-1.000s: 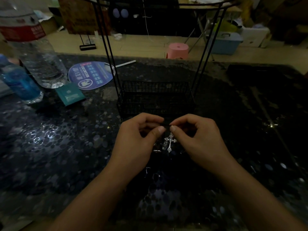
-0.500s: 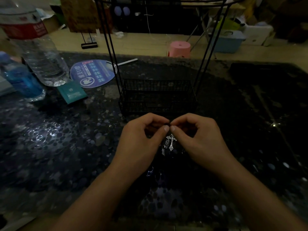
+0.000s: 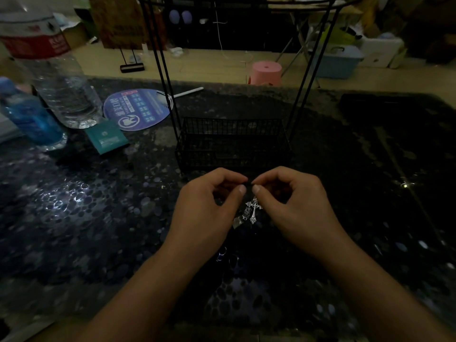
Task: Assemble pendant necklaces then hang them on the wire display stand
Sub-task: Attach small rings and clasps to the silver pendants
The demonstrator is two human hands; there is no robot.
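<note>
A silver cross pendant hangs just below the point where my two hands meet, over the dark speckled table. My left hand and my right hand face each other, thumbs and forefingers pinched together on something thin and dark above the pendant; the cord itself is too dark to make out. A smaller silver piece lies under the pendant. The black wire display stand sits right behind my hands, its basket base on the table and its thin uprights rising out of view.
At the left stand a large clear water bottle and a small blue bottle. A round blue hand fan and a teal packet lie beside them. Beyond the table are a pink stool and a blue storage box.
Both hands have stayed pinched together with the pendant hanging beneath. The view has shifted slightly; the pendant swings a little.
</note>
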